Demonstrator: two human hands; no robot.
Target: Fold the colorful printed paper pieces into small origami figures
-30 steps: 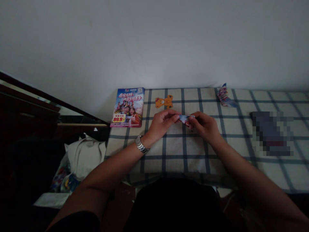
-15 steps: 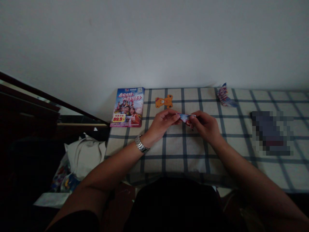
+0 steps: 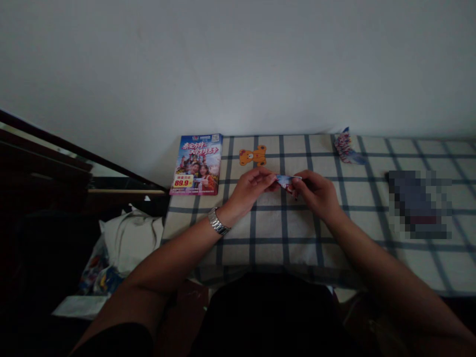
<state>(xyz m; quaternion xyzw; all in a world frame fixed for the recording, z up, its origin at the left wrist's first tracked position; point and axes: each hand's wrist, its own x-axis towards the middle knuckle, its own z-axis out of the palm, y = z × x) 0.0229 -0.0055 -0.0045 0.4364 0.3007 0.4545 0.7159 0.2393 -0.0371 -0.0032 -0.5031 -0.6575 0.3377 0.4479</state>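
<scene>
A small piece of folded printed paper (image 3: 285, 181), blue, white and red, is held above the checked cloth between both hands. My left hand (image 3: 256, 183), with a metal watch on the wrist, pinches its left end. Thumb and fingers of my right hand (image 3: 316, 191) grip its right end, and they hide part of it. A stack of printed flyers (image 3: 197, 166) lies at the left, beyond my left hand. Beyond my right hand, near the wall, stands a folded, coloured paper shape (image 3: 347, 148).
The blue-and-white checked cloth (image 3: 267, 253) covers the surface up to the wall (image 3: 238, 64). An orange bear figure (image 3: 253, 155) is on it. At right lies a dark, pixelated object (image 3: 418, 203). Below left are a white bag (image 3: 134, 238) and a dark wooden frame (image 3: 44, 173).
My left fingers have shifted slightly on the paper, and a little more of its left end shows. Everything else stays where it was.
</scene>
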